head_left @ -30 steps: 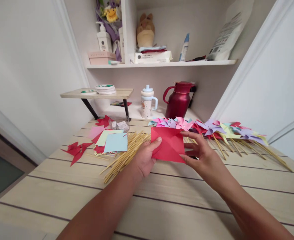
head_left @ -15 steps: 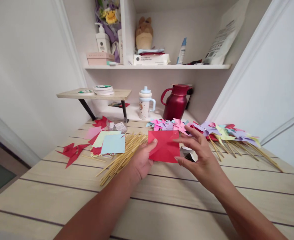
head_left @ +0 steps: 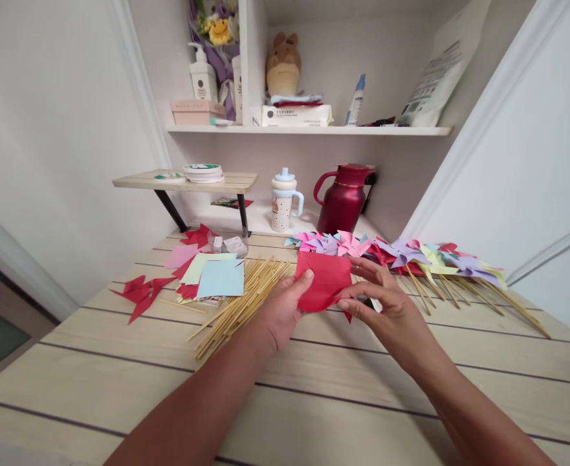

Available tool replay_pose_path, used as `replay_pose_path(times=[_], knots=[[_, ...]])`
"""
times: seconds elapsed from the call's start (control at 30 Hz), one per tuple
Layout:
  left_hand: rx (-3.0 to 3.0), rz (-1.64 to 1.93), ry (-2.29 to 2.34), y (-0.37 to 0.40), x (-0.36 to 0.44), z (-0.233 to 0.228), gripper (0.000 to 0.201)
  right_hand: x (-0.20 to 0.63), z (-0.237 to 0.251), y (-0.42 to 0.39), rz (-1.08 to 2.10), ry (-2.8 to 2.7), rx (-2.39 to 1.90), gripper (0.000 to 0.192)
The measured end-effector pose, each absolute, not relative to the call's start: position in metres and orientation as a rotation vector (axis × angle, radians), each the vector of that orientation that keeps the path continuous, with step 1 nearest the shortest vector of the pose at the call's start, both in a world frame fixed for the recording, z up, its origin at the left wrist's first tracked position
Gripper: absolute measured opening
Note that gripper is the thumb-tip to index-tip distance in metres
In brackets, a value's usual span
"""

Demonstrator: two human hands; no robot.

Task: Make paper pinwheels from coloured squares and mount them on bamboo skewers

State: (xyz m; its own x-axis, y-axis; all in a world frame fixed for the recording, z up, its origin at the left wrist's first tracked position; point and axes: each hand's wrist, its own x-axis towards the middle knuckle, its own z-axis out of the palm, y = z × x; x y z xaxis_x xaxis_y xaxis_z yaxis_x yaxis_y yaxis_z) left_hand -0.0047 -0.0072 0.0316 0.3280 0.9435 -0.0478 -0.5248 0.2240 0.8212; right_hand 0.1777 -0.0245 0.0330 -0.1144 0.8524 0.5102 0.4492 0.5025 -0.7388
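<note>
**A:** Status on the hands?

**B:** Both on the red paper square (head_left: 324,279). My left hand (head_left: 279,314) has its left edge, thumb on top near the upper corner, other fingers hidden under the sheet. My right hand (head_left: 390,309) pinches the lower right edge between thumb and forefinger, remaining fingers spread loosely along the right side. So both are clamped on the same sheet.

**A:** Where's the sheet?

**B:** Held over the middle of the wooden surface (head_left: 314,401), at or just above it. Can't tell if it touches. It shows creases and its lower right corner is bent; a small red tip sticks out below my right thumb.

**A:** Around it?

**B:** Bundle of bamboo sticks (head_left: 239,303) just left of my left hand, lying fanned on the surface. Further left, a stack of coloured paper squares (head_left: 219,277), light blue on top, with red paper offcuts (head_left: 142,291) beside it. Behind the sheet and out to the right, a row of finished pinwheels (head_left: 411,254) on sticks, pink, purple, yellow, red.

**A:** Back wall?

**B:** Dark red thermos jug (head_left: 343,197) and a sippy cup (head_left: 285,200) next to it. Small raised shelf (head_left: 187,181) to the left holding round white discs.
</note>
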Motion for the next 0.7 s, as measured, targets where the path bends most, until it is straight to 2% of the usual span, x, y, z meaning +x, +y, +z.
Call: replay_pose_path(times=[0.23,0.7], knots=[[0.916,1.078,0.636,-0.0068,-0.0043,0.0270,0.044,0.1767,0.0330,-0.0253,0.456,-1.734,-1.208,0.024],[1.086,1.031,0.572,-0.0103,-0.0042,0.0246,0.035,0.1774,0.0353,-0.0262,0.473,-1.688,-1.258,0.021]])
